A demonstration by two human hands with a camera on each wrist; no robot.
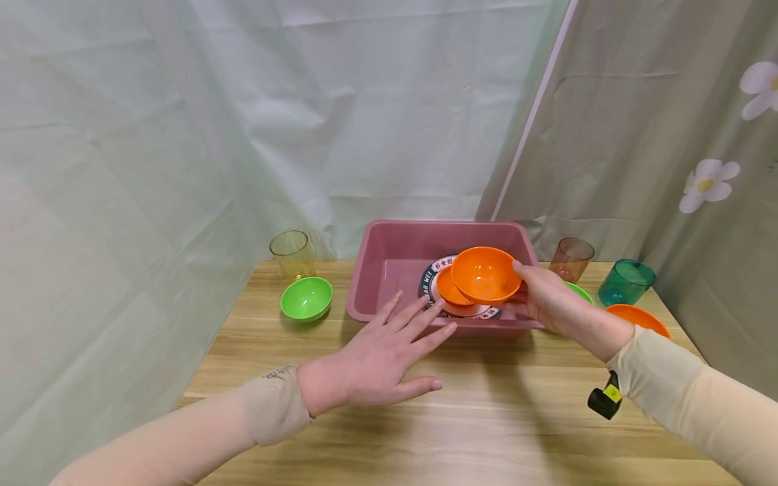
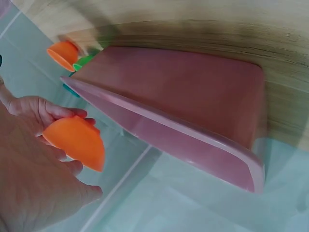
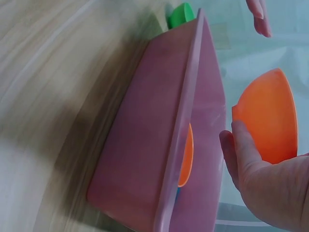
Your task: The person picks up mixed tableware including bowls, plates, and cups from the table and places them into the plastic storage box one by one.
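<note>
My right hand (image 1: 556, 300) holds an orange bowl (image 1: 486, 273) above the pink basin (image 1: 358, 283), thumb at the rim and fingers beneath, as the right wrist view also shows. Inside the basin a second orange bowl (image 1: 448, 289) sits on a plate (image 1: 427, 280) with a dark patterned border; the held bowl partly hides it. My left hand (image 1: 385, 361) is spread with straight fingers over the near side of the basin, holding nothing. From the left wrist view, the held bowl (image 2: 79, 142) appears beyond the left fingers.
Left of the basin stand a green bowl (image 1: 306, 299) and a yellowish clear cup (image 1: 292, 255). To its right are a brownish cup (image 1: 571, 260), a teal cup (image 1: 627, 282), another orange bowl (image 1: 638, 318) and a partly hidden green bowl (image 1: 579, 292). Curtains hang behind the wooden table (image 1: 486, 425).
</note>
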